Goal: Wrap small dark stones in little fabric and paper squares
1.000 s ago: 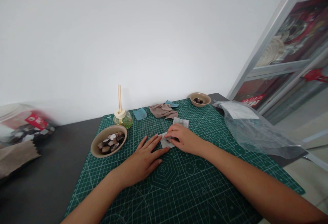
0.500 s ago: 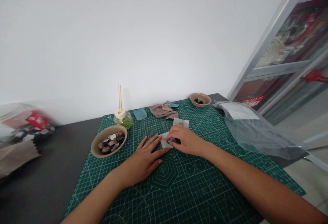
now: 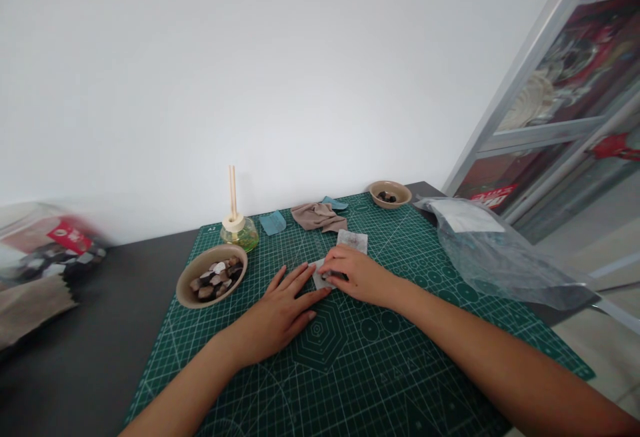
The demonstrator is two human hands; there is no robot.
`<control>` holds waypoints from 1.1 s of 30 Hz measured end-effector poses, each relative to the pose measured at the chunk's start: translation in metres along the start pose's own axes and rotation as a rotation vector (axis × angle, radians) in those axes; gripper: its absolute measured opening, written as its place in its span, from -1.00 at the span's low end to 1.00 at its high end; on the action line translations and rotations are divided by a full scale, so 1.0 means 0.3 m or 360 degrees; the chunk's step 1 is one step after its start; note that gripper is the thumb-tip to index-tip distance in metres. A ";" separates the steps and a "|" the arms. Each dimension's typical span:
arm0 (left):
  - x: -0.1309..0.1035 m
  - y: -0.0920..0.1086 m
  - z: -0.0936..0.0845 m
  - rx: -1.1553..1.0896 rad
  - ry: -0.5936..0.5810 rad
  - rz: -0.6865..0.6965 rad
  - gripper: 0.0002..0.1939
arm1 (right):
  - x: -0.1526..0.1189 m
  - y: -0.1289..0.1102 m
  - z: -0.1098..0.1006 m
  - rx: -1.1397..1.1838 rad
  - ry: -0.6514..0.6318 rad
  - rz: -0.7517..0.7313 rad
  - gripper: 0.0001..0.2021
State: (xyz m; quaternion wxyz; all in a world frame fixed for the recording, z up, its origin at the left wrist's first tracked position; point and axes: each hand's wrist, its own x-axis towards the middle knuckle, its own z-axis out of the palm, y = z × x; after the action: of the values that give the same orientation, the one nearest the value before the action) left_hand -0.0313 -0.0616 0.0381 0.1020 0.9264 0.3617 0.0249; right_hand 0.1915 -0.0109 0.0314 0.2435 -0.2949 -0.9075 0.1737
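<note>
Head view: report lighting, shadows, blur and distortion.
Head view: the wall is brightest mid-frame, with faint shadow beside the sticks; head view: the metal frame at right slants, probably lens distortion; head view: the clear bag at left looks smeared; head view: the dark piece in the right hand lacks detail.

We've got a matt, papery-looking near sheet [image 3: 319,281] on a smooth, plasticky mat [image 3: 400,373], wrinkly matt brown cloth [image 3: 316,215] far side, plain wooden sticks [image 3: 233,191] above a glossy glass jar [image 3: 246,234] left, and a shiny, crinkly plastic bag [image 3: 493,260] right.
</note>
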 end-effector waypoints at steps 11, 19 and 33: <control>0.001 -0.002 0.002 0.0013 -0.0015 -0.0011 -0.52 | -0.001 -0.001 0.000 0.0005 0.0011 0.0041 -0.78; -0.002 -0.002 0.005 0.0026 -0.0027 -0.0005 -0.50 | -0.003 0.000 0.002 -0.0007 0.0022 0.0021 -0.79; 0.001 -0.001 0.002 -0.0007 0.0011 -0.0004 -0.51 | -0.002 0.007 0.000 -0.0071 0.0050 0.0063 -0.79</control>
State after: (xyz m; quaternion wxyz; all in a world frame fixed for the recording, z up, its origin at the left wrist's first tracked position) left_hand -0.0313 -0.0614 0.0374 0.1028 0.9256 0.3631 0.0289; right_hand 0.1927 -0.0098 0.0302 0.2477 -0.3209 -0.9012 0.1534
